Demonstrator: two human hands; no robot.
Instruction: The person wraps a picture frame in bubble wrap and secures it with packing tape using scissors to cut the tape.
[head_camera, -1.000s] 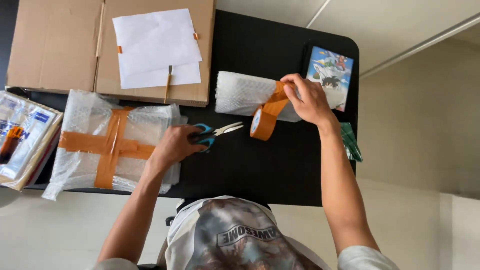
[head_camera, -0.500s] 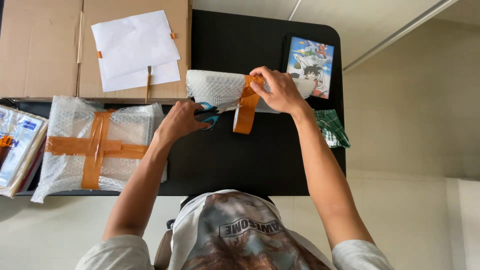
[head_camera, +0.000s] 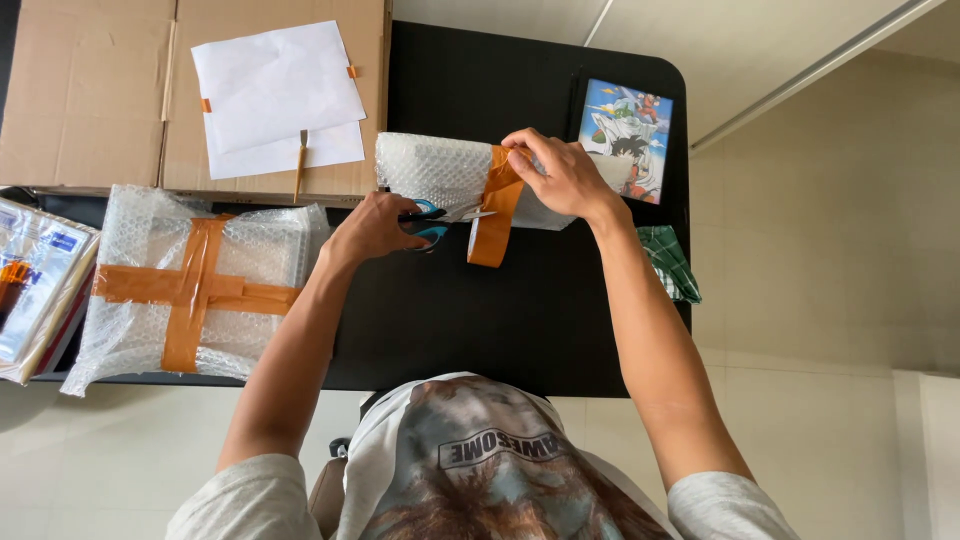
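My left hand (head_camera: 372, 228) grips blue-handled scissors (head_camera: 440, 215), whose blades reach the orange-brown tape (head_camera: 492, 215) hanging off a bubble-wrapped parcel (head_camera: 435, 170) on the black table (head_camera: 500, 320). My right hand (head_camera: 560, 175) presses the tape down on top of the parcel, fingers pinching the strip. The free end of the tape hangs toward me below the scissor blades.
A second bubble-wrapped parcel crossed with orange tape (head_camera: 195, 285) lies at left. Behind it is a flat cardboard box (head_camera: 90, 90) with white paper sheets (head_camera: 275, 95) on it. An illustrated book (head_camera: 630, 135) and a green checked item (head_camera: 668, 262) lie at right; magazines (head_camera: 35, 280) at far left.
My left hand brought the scissors from the table middle up to the tape. My right hand laid the tape over the parcel and holds it there.
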